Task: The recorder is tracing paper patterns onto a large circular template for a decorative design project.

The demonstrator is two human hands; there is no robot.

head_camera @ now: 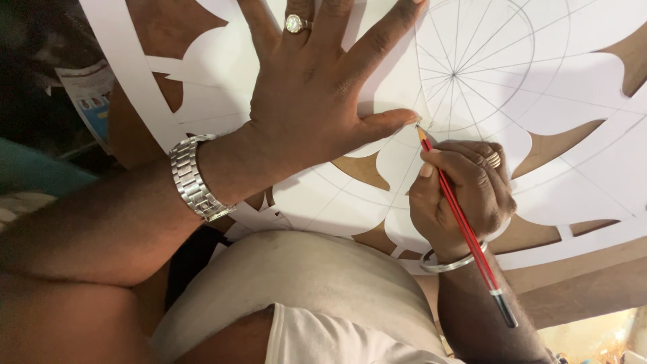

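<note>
Left hand (306, 87) spread flat, palm down on the white paper stencil (573, 87), pinning it to the brown board (559, 145) so it doesn't shift; thumb tip sits right beside the line being drawn. Right hand (461, 195) pinches a red pencil (465, 229), tip touching the paper at the cutout edge (near the ruled spoke lines). Steel watch (192, 178) on left wrist, bangle (448, 264) on right

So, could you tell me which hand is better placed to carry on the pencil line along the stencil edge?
The right hand: it grips the red pencil, whose tip sits at the white paper stencil edge. The left hand lies flat, fingers spread, pressing the stencil down, its thumb beside the tip.
</note>
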